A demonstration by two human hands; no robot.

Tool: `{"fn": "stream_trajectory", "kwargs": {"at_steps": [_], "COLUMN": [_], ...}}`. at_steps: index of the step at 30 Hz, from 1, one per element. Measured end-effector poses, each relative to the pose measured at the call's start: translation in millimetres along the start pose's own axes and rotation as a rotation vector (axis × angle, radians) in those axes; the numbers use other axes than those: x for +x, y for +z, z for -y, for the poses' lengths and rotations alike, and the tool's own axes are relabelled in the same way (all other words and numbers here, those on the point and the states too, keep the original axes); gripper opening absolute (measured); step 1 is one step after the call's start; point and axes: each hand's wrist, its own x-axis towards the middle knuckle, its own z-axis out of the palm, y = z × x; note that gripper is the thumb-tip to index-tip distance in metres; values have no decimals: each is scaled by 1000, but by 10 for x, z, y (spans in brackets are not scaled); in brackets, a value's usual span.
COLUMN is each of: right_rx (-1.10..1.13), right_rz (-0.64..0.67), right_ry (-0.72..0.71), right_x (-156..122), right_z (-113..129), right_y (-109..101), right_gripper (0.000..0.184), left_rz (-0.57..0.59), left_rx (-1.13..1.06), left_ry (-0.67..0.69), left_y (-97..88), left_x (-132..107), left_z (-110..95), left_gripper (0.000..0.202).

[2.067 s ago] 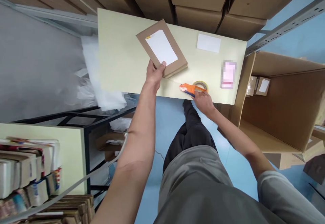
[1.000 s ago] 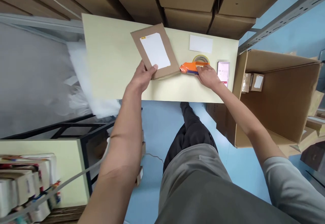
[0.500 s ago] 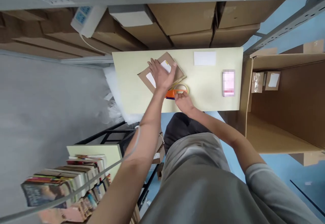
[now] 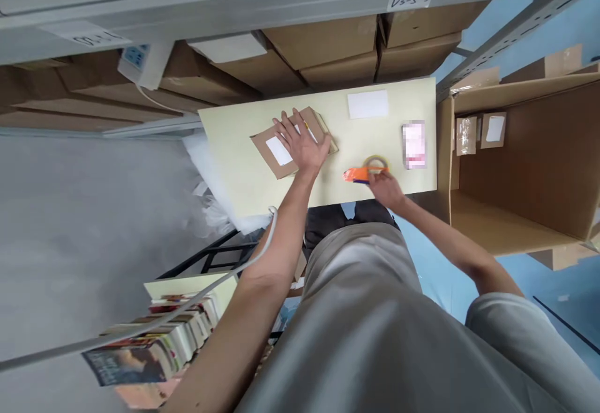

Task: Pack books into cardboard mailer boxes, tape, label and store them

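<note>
A brown cardboard package with white labels lies at an angle on the pale table. My left hand rests on top of it, fingers spread and palm down, covering part of a label. To the right, my right hand is closed round an orange tape dispenser with a roll of tape on it. The dispenser is apart from the package, over the table's front part. Beyond my right hand lies a pink and white item, blurred out.
A white paper lies near the table's back edge. Cardboard boxes line the shelf behind. A large open carton stands at the right, with small parcels inside. Books are stacked at lower left. A grey cable crosses my left arm.
My right hand has moved right with the tape dispenser, away from the package. My left hand stays on the package, its fingers more spread. The whole view has shifted and tilted slightly.
</note>
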Motion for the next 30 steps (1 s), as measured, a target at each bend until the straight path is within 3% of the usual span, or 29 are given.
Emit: {"fn": "stream_trajectory", "kwargs": {"at_steps": [3, 6, 9, 12, 20, 23, 26, 30], "right_rx": [-36, -56, -108, -162, -230, -205, -163, -138], "right_rz": [-39, -52, -21, 13, 5, -8, -9, 27], "right_ry": [39, 46, 0, -56, -247, -284, -303, -160], "right_x": [59, 367, 635, 718, 785, 808, 709, 487], "right_z": [-377, -424, -290, -119, 444, 516, 263, -506], "right_y": [-141, -350, -496, -529, -332, -224, -126, -99], "right_gripper": [43, 49, 53, 58, 55, 54, 56, 52], "left_rz": [32, 91, 186, 251, 396, 407, 396, 391], "left_rx": [-22, -32, -47, -52, 127, 175, 189, 184], "left_ry": [29, 47, 40, 66, 353, 435, 476, 498], "left_y": [-22, -83, -180, -279, -456, -475, -457, -403], "left_x": [-32, -50, -35, -17, -203, -253, -249, -223], "left_z": [-16, -25, -20, 19, 404, 559, 647, 692], "left_gripper": [110, 109, 109, 108, 86, 80, 78, 79]}}
